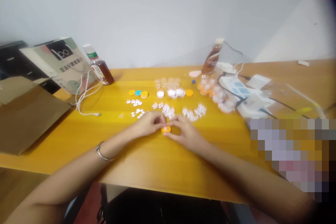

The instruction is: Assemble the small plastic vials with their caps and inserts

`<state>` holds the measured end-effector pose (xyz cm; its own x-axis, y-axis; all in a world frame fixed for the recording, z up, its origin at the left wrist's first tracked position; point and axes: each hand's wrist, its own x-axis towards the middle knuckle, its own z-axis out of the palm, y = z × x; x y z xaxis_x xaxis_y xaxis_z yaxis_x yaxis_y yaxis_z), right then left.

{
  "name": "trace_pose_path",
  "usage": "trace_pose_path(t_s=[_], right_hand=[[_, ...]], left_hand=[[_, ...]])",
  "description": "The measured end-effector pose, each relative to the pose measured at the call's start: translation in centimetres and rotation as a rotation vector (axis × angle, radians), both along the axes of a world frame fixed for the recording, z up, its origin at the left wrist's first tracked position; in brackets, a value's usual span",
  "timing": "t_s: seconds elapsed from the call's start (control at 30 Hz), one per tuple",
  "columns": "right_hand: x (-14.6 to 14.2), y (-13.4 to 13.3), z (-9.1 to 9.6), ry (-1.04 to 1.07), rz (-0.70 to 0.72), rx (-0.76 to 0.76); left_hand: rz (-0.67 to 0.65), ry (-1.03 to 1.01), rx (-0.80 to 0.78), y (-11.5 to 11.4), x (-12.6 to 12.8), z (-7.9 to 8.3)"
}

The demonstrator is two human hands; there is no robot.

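Observation:
Between my two hands, low over the wooden table (126, 161), is a small round orange cap (166, 130). My right hand (187, 133) pinches it by the edge, thumb in front and fingers behind. Thumb and fingertips of my left hand (151, 124) are pressed together at the cap's top, where a small pale part shows; blur keeps me from making it out. White openwork pieces (168, 110) lie just beyond my fingers, with more white pieces (194, 113) to the right. Small white discs (138, 113) are scattered beyond my left hand.
Farther back stand clear cups (170, 84), white caps (160, 94), an orange cap (189, 92) and a blue ring (138, 93). Assembled pieces (212, 89) sit near a power strip (236, 87) with cables. Bottles (102, 71) (213, 57), a white cable (89, 113) and a cardboard bag (28, 112) flank them.

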<state>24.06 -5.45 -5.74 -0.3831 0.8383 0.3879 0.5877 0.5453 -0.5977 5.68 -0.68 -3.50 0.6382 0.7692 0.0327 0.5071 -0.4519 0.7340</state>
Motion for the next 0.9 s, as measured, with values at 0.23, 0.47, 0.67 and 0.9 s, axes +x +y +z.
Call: trace_pose_path(t_s=[0.23, 0.47, 0.67, 0.9], right_hand=[[-0.1, -0.1, 0.1, 0.009, -0.013, -0.030], [-0.1, -0.6, 0.4, 0.028, -0.013, -0.052], [-0.2, -0.7, 0.8, 0.060, 0.010, -0.126], [-0.2, -0.5, 0.5, 0.028, -0.049, -0.078]], left_hand=[[0.048, 0.103, 0.091, -0.4, 0.5, 0.2], [0.080, 0.029, 0.039, -1.4, 0.7, -0.2], [0.085, 0.018, 0.084, -1.9, 0.6, 0.0], [0.070, -0.026, 0.058, -1.5, 0.6, -0.3]])
